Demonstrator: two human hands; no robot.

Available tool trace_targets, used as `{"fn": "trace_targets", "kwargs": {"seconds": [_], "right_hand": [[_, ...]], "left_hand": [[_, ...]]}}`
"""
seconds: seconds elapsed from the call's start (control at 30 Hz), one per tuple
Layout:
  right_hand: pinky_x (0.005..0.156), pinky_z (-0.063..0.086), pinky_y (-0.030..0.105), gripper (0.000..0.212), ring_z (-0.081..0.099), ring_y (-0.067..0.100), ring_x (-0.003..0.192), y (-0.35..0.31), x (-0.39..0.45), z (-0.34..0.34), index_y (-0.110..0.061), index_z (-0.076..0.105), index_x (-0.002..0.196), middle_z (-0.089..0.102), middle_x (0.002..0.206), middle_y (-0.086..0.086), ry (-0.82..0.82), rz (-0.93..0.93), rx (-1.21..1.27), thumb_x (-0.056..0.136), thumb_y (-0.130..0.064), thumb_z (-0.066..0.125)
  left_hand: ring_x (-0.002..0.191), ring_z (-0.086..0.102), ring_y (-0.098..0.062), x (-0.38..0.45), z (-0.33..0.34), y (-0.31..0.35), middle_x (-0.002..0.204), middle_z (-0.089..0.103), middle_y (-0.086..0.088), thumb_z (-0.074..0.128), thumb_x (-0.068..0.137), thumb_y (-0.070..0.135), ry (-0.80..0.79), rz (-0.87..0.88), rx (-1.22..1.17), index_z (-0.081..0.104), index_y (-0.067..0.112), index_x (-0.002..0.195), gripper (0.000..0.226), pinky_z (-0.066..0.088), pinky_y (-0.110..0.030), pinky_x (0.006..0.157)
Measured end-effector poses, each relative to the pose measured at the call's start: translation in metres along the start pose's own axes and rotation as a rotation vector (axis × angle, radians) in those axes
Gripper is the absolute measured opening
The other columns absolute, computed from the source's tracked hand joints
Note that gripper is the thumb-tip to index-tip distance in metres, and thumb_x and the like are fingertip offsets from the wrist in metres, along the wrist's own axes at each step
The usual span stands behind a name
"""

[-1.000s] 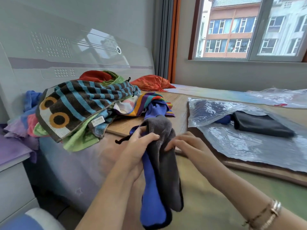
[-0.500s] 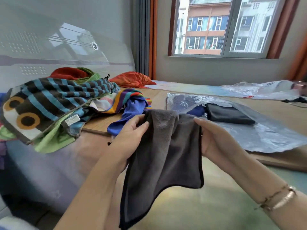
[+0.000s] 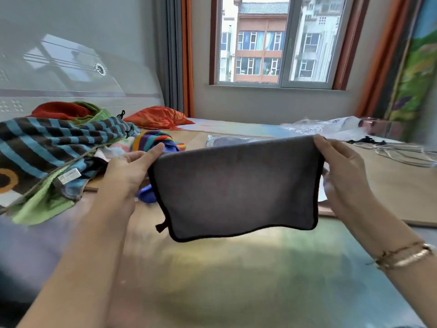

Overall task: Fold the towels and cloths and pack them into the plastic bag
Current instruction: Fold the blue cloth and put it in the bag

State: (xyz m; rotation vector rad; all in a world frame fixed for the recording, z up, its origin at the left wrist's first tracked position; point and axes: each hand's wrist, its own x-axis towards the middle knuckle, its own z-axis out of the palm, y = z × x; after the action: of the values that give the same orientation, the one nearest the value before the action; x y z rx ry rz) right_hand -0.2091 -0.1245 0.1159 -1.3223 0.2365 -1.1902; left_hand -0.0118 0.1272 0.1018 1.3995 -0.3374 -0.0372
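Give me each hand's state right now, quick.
Left hand: pinches the grey cloth at its top left corner.
Right hand: pinches its top right corner.

Daylight from the window (image 3: 279, 43) ahead lights your room brightly and glares off the glossy headboard (image 3: 78, 67). Your wide lens bends straight lines near the edges, and your forearms at the bottom look softly blurred.

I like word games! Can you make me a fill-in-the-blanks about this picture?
1. Both hands hold up a flat ____ cloth with black trim.
2. The left hand pinches the cloth's top ____ corner.
3. The gold bracelet is on the ____ wrist.
4. The blue-and-brown striped towel lies ____ of the cloth.

Answers: grey, left, right, left
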Motion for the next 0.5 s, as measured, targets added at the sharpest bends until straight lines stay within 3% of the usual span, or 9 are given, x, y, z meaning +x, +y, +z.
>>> {"fn": "trace_targets", "kwargs": {"seconds": [0.1, 0.17, 0.23, 0.3, 0.33, 0.43, 0.5], "right_hand": [[0.066, 0.04, 0.018, 0.016, 0.051, 0.002, 0.066, 0.005, 0.001, -0.007, -0.018, 0.066, 0.074, 0.06, 0.067, -0.011, 0.005, 0.04, -0.023, 0.09, -0.021, 0.066], [0.071, 0.041, 0.022, 0.015, 0.052, 0.005, 0.07, 0.012, 0.002, -0.014, -0.017, 0.068, 0.076, 0.062, 0.069, -0.01, 0.005, 0.08, -0.036, 0.09, -0.023, 0.066], [0.069, 0.04, 0.027, 0.014, 0.051, 0.006, 0.069, 0.023, 0.003, -0.021, -0.018, 0.069, 0.08, 0.06, 0.069, -0.01, -0.019, 0.106, -0.108, 0.092, -0.024, 0.063], [0.067, 0.042, 0.028, 0.013, 0.053, 0.004, 0.066, 0.032, 0.0, -0.024, -0.022, 0.067, 0.086, 0.062, 0.069, -0.013, -0.078, 0.121, -0.219, 0.095, -0.02, 0.058], [0.067, 0.045, 0.028, 0.015, 0.057, 0.003, 0.067, 0.035, -0.001, -0.025, -0.024, 0.066, 0.089, 0.064, 0.074, -0.012, -0.107, 0.119, -0.274, 0.096, -0.015, 0.056], [0.069, 0.051, 0.032, 0.025, 0.06, 0.013, 0.072, 0.036, 0.0, -0.021, -0.027, 0.067, 0.094, 0.066, 0.086, -0.004, -0.114, 0.04, -0.497, 0.092, -0.005, 0.053], [0.075, 0.049, 0.034, 0.024, 0.059, 0.018, 0.072, 0.031, -0.002, -0.013, -0.024, 0.067, 0.104, 0.065, 0.089, -0.005, -0.13, -0.044, -0.698, 0.088, -0.01, 0.056]], "left_hand": [[0.076, 0.06, -0.016, -0.005, 0.011, -0.003, 0.066, 0.065, 0.006, 0.079, 0.073, 0.042, 0.039, -0.006, -0.084, 0.069, 0.02, 0.063, 0.027, 0.049, -0.034, 0.078], [0.08, 0.062, -0.015, -0.005, 0.02, -0.004, 0.074, 0.068, 0.005, 0.076, 0.078, 0.036, 0.014, -0.061, -0.224, 0.069, 0.019, 0.072, 0.019, 0.051, -0.033, 0.081], [0.078, 0.064, -0.014, -0.007, 0.027, -0.005, 0.082, 0.071, 0.003, 0.071, 0.083, 0.03, -0.067, -0.116, -0.302, 0.069, 0.018, 0.082, 0.012, 0.053, -0.031, 0.075], [0.076, 0.065, -0.014, -0.009, 0.032, -0.01, 0.092, 0.071, -0.001, 0.069, 0.086, 0.018, -0.163, -0.126, -0.235, 0.069, 0.016, 0.095, 0.009, 0.054, -0.026, 0.066], [0.079, 0.066, -0.015, -0.01, 0.035, -0.013, 0.099, 0.07, -0.004, 0.069, 0.084, 0.01, -0.194, -0.119, -0.193, 0.067, 0.015, 0.103, 0.02, 0.056, -0.025, 0.066], [0.094, 0.062, -0.015, -0.017, 0.041, -0.018, 0.115, 0.064, -0.006, 0.074, 0.078, 0.0, -0.163, 0.041, 0.162, 0.059, 0.017, 0.124, 0.051, 0.053, -0.032, 0.082], [0.095, 0.056, -0.007, -0.025, 0.049, -0.015, 0.113, 0.059, 0.001, 0.072, 0.08, 0.0, -0.172, 0.204, 0.363, 0.053, 0.018, 0.132, 0.058, 0.045, -0.023, 0.087]]}}
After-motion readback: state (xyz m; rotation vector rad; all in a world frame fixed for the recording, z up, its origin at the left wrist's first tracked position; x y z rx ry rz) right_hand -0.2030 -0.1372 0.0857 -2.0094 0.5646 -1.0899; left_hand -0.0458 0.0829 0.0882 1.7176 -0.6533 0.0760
